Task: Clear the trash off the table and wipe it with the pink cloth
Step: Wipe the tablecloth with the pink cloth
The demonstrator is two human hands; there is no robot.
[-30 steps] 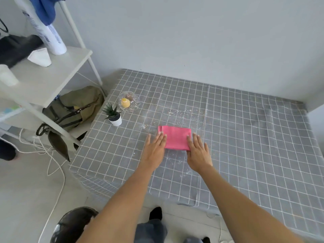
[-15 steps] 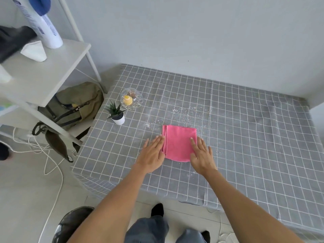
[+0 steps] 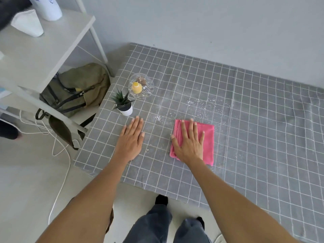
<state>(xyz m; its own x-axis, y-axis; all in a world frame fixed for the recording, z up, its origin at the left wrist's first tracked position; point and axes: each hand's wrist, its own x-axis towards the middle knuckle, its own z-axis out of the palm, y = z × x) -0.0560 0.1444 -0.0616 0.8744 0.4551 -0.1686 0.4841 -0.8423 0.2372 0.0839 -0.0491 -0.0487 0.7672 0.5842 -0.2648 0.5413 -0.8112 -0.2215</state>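
Head view — only view available.

Pink cloth [image 3: 206, 137] lies folded into a rectangle on the table [image 3: 263, 120], towards the near edge, approx. centre-left of the gray checked tablecloth. Right hand [image 3: 190, 142] is laid flat on the cloth, palm down, fingers spread and straight — nothing pinched. Judged as a press-down hold: a broad palm gives even pressure for a wiping stroke and keeps the folds from opening.

Left hand [image 3: 131, 139] is laid flat on bare tablecloth just left of the cloth, apart from it, fingers extended and close together, nothing gripped. Probably placed to brace the body and pin the tablecloth so it is not dragged w/ the wipe.

White crumbs [image 3: 201, 104] are scattered beyond the cloth and some to its right — wiping judged only begun or about to begin. No larger trash seen on the table.

Small potted plant [image 3: 123, 104] and glass dish [image 3: 141, 85] w/ a yellow item stand near the far-left corner, well clear of the hands; plant is nearest to the left hand's fingertips.

Shelf unit [image 3: 43, 55] and olive backpack [image 3: 75, 90] are left of the table, off-task.
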